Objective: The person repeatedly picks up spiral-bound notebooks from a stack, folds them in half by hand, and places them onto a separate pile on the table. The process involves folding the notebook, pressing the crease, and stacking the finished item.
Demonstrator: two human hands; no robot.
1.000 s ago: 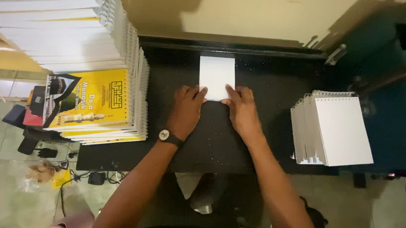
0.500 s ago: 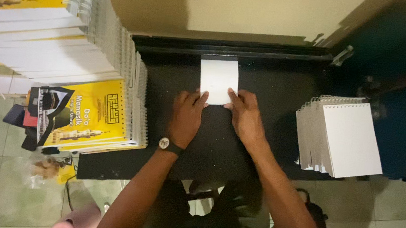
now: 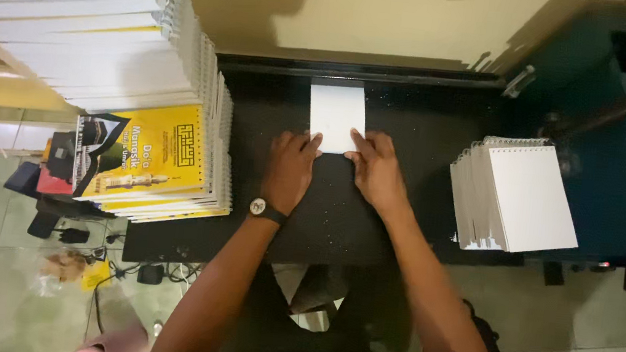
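We are in a small workshop where books get made. Big piles of yellow ring-bound books [image 3: 139, 152] sit on one side, a stack of white pads [image 3: 518, 196] on the other, and a black work table [image 3: 423, 148] stands between them.

Both forearms are extended forward from the lower edge of the view, converging slightly toward the centre. The left hand [image 3: 290, 170] is laid palm down, fingers held together and pointed forward. The right hand [image 3: 376, 171] is likewise laid palm down, fingers extended and angled slightly inward. The hands are set close together, not touching.
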